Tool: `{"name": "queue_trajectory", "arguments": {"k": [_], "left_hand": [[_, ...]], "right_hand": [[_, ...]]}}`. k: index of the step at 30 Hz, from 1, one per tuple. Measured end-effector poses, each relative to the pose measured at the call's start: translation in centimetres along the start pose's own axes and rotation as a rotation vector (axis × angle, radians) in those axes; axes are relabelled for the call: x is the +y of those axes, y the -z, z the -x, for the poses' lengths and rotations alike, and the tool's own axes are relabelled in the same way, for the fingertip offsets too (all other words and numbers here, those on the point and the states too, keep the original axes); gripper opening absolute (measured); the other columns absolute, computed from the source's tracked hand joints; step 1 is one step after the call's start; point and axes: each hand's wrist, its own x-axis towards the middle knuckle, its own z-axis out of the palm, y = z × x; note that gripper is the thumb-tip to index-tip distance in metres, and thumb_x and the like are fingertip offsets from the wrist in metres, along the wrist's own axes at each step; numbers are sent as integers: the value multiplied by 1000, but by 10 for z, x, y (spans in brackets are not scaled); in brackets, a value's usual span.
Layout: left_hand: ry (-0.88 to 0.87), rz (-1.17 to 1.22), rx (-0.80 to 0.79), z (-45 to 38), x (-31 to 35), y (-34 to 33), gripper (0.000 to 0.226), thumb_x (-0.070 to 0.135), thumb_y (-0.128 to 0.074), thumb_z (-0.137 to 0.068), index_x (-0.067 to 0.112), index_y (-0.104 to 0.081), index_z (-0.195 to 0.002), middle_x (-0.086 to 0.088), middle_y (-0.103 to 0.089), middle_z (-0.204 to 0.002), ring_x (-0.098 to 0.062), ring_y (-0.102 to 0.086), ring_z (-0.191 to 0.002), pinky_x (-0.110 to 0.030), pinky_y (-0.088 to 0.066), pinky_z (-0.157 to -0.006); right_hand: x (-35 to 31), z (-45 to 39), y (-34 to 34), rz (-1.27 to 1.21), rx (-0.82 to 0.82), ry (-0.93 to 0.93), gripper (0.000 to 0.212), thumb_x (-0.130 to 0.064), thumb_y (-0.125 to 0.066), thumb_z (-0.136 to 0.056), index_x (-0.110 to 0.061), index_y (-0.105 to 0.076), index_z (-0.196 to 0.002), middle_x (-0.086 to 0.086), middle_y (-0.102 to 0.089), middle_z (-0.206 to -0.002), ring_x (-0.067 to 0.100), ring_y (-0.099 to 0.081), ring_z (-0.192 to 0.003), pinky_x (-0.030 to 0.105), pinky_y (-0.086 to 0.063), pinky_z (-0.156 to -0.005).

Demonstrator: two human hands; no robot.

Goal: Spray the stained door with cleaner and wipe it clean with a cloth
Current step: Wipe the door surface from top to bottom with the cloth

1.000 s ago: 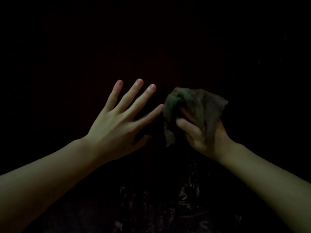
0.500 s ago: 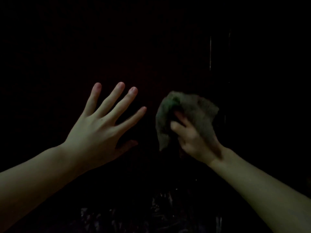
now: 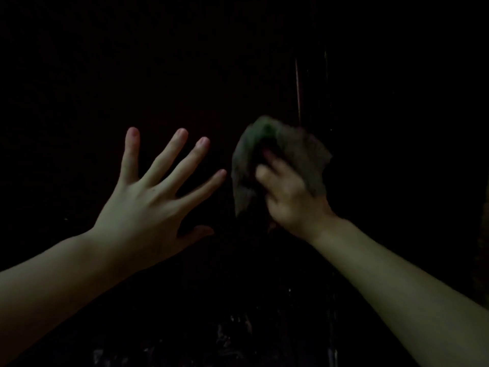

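Very dark scene. Door (image 3: 238,62) fills nearly the whole view as a near-black flat surface; its edges are lost in shadow. One thin pale vertical line (image 3: 298,91) runs down at 1 o'clock from centre, whether a panel groove or a seam I cannot tell. Faint whitish smears (image 3: 232,337) glint low on the surface at 6 o'clock, too dim to say if they are stain or wet cleaner.

Both bare forearms enter from the lower corners, cut off by the frame.

Left hand (image 3: 143,207), at 9 o'clock from centre: fully spread, fingers straight and fanned, thumb out to the side, holding nothing. Palm faces the door; contact with it cannot be confirmed.

Right hand (image 3: 288,200), at 3 o'clock from centre: fingers curled into the cloth (image 3: 291,149), gripping it bunched. Motion-blurred.

Cloth: soft, crumpled, grey-green, darker green at its top fold, a loose corner hanging at its 7 o'clock. It sits just right of the left fingertips, not touching them, and hides the right fingers' ends and the door behind it.
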Motion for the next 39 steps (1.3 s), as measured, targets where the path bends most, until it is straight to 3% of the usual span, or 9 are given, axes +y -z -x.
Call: {"name": "queue_trajectory", "arguments": {"k": [3, 8, 15, 19, 25, 31, 34, 36, 39], "left_hand": [[18, 11, -19, -3, 4, 1, 81, 68, -37, -80, 26, -32, -149, -18, -16, -158, -40, -10, -146, -73, 0, -108], [23, 28, -63, -3, 5, 5, 83, 68, -39, -78, 25, -31, -149, -17, -13, -159, -38, -7, -147, -73, 0, -108], [27, 50, -51, -4, 7, 5, 83, 67, -36, -78, 25, -31, -149, -18, -14, -159, -40, -9, -146, -75, -2, -107], [32, 49, -35, -2, 6, 3, 83, 67, -36, -77, 25, -31, -149, -18, -14, -159, -40, -9, -146, -74, 0, -107], [37, 45, -3, -2, 9, -1, 83, 68, -40, -79, 25, -30, -149, -17, -13, -159, -39, -7, -147, -73, 1, -108], [34, 80, 26, -2, 9, -1, 89, 65, -56, -75, 24, -30, -149, -19, -12, -159, -40, -7, -147, -74, 1, -107], [31, 72, -8, 0, 9, 4, 90, 66, -50, -77, 26, -20, -152, -19, -4, -160, -40, 1, -147, -74, 1, -107], [34, 56, -30, 0, 10, 4, 92, 70, -43, -81, 28, -4, -153, -18, 9, -160, -39, 11, -146, -74, 4, -107], [44, 41, -28, 0, 13, 2, 94, 73, -39, -82, 28, 6, -152, -17, 20, -158, -38, 20, -144, -72, 9, -107]], "right_hand": [[2, 7, 6, 148, 135, -156, 40, -9, -41, -73, -11, -45, -112, 23, -58, -121, 39, -39, -117, 46, -40, -99], [-39, 146, -12, 243, -107, -218, 34, -16, -39, -69, -15, -44, -103, 11, -43, -113, 38, -52, -97, 46, -58, -62], [8, 41, 13, 265, 135, -246, 36, -1, -34, -76, -7, -45, -110, 30, -64, -102, 44, -59, -96, 41, -42, -95], [16, 49, 18, 329, 101, -237, 34, 2, -37, -77, -5, -45, -110, 26, -60, -111, 40, -46, -115, 52, -43, -96], [-35, 179, -2, 278, -165, -404, 33, 4, -51, -74, -8, -44, -105, 24, -66, -98, 43, -61, -97, 54, -57, -67], [-22, 93, 19, 264, -64, -414, 40, -2, -37, -77, -1, -52, -114, 32, -62, -109, 54, -59, -99, 60, -37, -87], [-17, 30, 26, 259, -47, -510, 46, 12, -41, -78, 5, -53, -122, 32, -52, -127, 51, -44, -122, 46, -19, -107], [-26, 30, 20, 260, -58, -574, 48, 10, -39, -80, 4, -49, -126, 30, -47, -133, 47, -37, -130, 38, -14, -111], [-58, 90, 0, 227, -62, -721, 50, 14, -45, -80, 7, -49, -129, 33, -44, -135, 50, -35, -129, 47, -19, -107]]}}
